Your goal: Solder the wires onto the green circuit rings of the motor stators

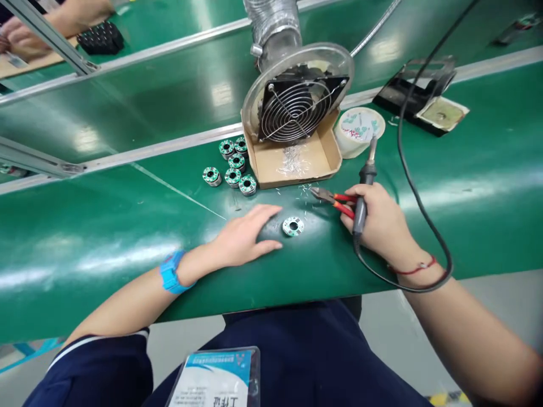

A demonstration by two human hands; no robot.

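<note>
My left hand (246, 237) rests over the green table with thumb and fingers apart, holding nothing. Just right of its fingertips lies a small ring-shaped circuit board part (293, 226), untouched. My right hand (377, 217) is closed around a soldering iron (360, 212), whose tip points up and away from me. The same hand also grips red-handled cutting pliers (326, 196), their jaws pointing left above scattered wire clippings (304, 192). Several similar ring-shaped parts (233, 177) stand in a group beyond my left hand.
A fume extractor fan (294, 110) stands behind a cardboard tray (297, 178) holding wire clippings. A roll of tape (354, 148) and a soldering iron stand (407, 104) are to the right. The black cable (418, 198) loops over my right wrist. Another person's hand (25, 37) shows at upper left.
</note>
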